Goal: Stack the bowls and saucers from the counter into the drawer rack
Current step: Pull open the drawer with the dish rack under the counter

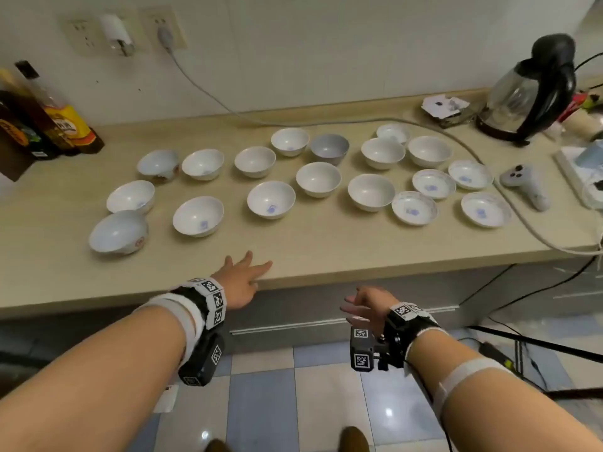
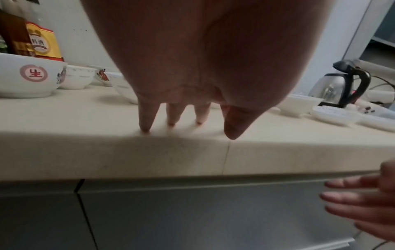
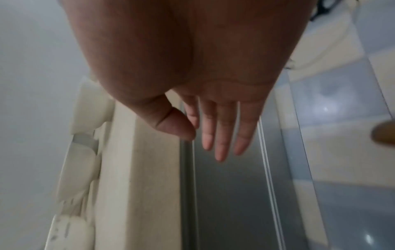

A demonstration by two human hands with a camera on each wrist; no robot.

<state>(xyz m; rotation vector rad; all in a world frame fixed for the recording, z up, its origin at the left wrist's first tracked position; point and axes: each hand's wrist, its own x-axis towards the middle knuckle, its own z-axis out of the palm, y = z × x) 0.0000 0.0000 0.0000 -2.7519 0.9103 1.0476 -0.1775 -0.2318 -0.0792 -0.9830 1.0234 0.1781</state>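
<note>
Several white bowls (image 1: 270, 200) stand spread over the beige counter (image 1: 326, 256), with several shallow saucers (image 1: 414, 208) grouped at the right. My left hand (image 1: 243, 272) rests flat on the counter's front edge, fingers straight, holding nothing; the left wrist view shows its fingertips (image 2: 145, 125) touching the surface. My right hand (image 1: 362, 308) hovers with straight fingers in front of the grey drawer front (image 1: 293, 311) below the counter, empty. In the right wrist view its fingers (image 3: 220, 140) point along the drawer's face (image 3: 230, 194). The drawer is closed; its rack is hidden.
Bottles (image 1: 49, 119) stand at the back left. At the back right are a glass kettle (image 1: 528, 99), a grey controller (image 1: 525, 184) and a power strip (image 1: 584, 177), and a grey cable (image 1: 509, 203) runs across the counter. Cables lie on the tiled floor (image 1: 293, 402).
</note>
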